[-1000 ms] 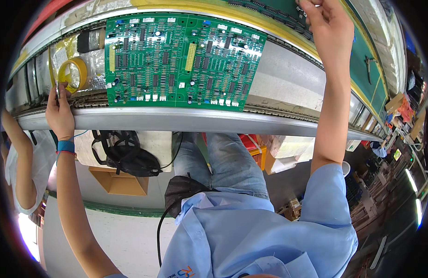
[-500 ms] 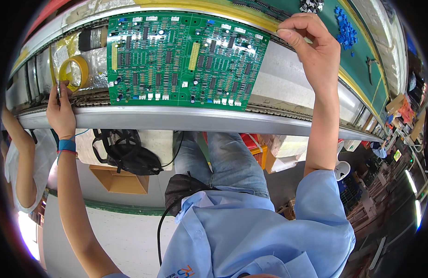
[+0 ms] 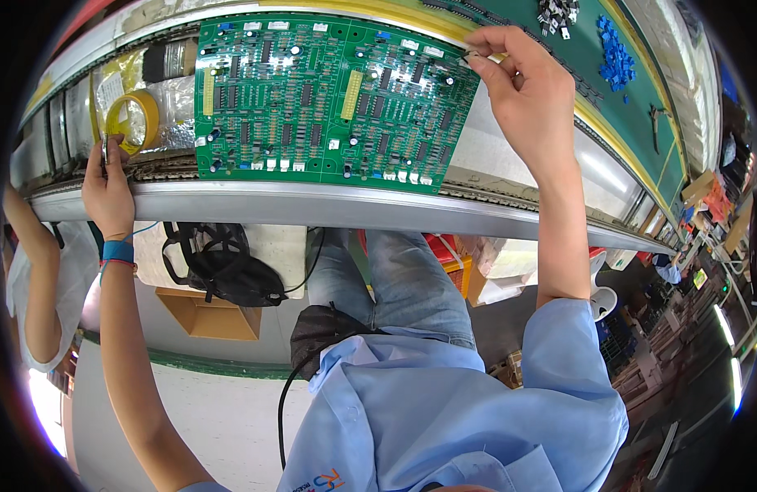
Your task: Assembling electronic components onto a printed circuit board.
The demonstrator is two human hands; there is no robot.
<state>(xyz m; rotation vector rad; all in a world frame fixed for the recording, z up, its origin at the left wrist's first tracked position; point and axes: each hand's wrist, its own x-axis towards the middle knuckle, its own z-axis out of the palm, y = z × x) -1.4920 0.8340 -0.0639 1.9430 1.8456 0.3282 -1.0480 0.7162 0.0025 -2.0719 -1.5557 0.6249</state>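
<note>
A large green circuit board [image 3: 272, 107], filled with small components, lies across the rails of the line in front of me. At its far right corner my right hand [image 3: 526, 94] has thumb and forefinger pinched together; whatever lies between them is too small to make out. On the left, my left hand [image 3: 108, 189] is closed round a slim, silvery metal tool [image 3: 105, 152], whose kind I cannot tell. This hand is over the near rail, beside a roll of yellow tape [image 3: 151, 123] and apart from the board.
Beyond the far rail, a green work surface holds blue components [image 3: 614, 57], black-and-silver parts [image 3: 559, 16] and pliers [image 3: 654, 129]. A silver rail [image 3: 329, 207] runs along the near side. Another person's arm [image 3: 38, 271] is at far left. A black bag [image 3: 231, 266] sits below the rail.
My right hand has moved left and slightly down, onto the board's far right corner. The board has shifted slightly to the right. My left hand has stayed about where it was.
</note>
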